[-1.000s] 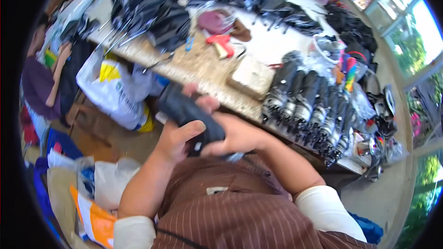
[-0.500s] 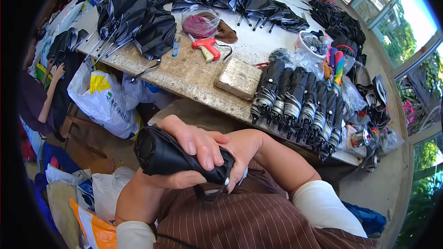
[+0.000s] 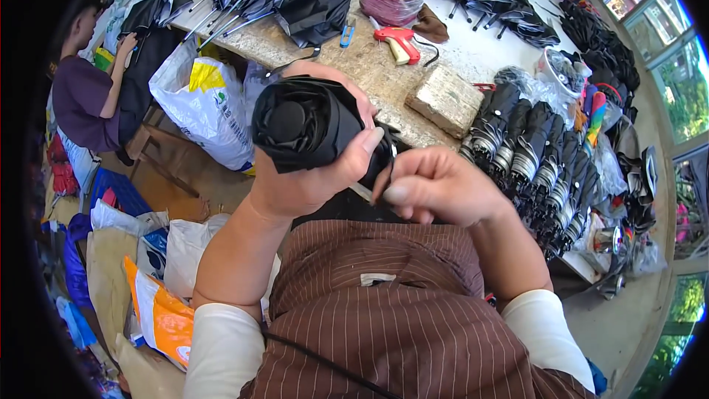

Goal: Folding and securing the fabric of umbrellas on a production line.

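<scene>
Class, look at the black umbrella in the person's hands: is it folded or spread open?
Folded. The black umbrella is a tight bundle gripped by the left hand, its round end toward the camera.

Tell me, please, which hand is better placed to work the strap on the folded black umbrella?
The right hand, probably: its fingertips pinch at the folded black umbrella by its side, while the left hand is fully wrapped around it, steadying it.
</scene>
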Available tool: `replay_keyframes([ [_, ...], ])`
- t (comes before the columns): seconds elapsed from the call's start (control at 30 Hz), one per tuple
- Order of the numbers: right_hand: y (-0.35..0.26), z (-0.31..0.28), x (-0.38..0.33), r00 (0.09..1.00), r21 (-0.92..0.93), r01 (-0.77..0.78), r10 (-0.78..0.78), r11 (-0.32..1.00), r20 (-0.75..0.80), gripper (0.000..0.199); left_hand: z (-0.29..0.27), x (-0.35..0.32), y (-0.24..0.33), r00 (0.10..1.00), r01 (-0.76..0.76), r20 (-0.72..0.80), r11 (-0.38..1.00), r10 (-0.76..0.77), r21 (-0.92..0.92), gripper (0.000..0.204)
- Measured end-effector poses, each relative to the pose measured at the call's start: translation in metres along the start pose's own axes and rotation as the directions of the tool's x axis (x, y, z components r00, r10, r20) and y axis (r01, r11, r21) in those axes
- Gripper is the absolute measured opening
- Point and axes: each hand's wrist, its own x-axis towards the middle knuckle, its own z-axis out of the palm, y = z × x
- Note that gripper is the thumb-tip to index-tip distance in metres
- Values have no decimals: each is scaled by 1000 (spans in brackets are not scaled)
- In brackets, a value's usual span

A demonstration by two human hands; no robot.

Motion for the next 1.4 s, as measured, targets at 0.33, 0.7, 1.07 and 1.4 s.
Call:
replay_keyframes([
  [0.33,56,65,9,829,-734,437,-549,520,105,17,11,-4,11,780,249,-289,699,-556,-671,22],
  [0.7,14,24,-16,581,-855,277,-785,438,-214,13,-25,-17,3,956,129,-164,853,-242,-506,13],
  [1.07,13,10,3,551,-842,445,-835,304,-10,20,-24,-20,9,956,135,-159,853,-246,-505,16],
  [1.4,-7,15,-8,857,-339,268,-383,902,-344,11,-32,-6,7,975,-6,216,975,56,-222,24],
])
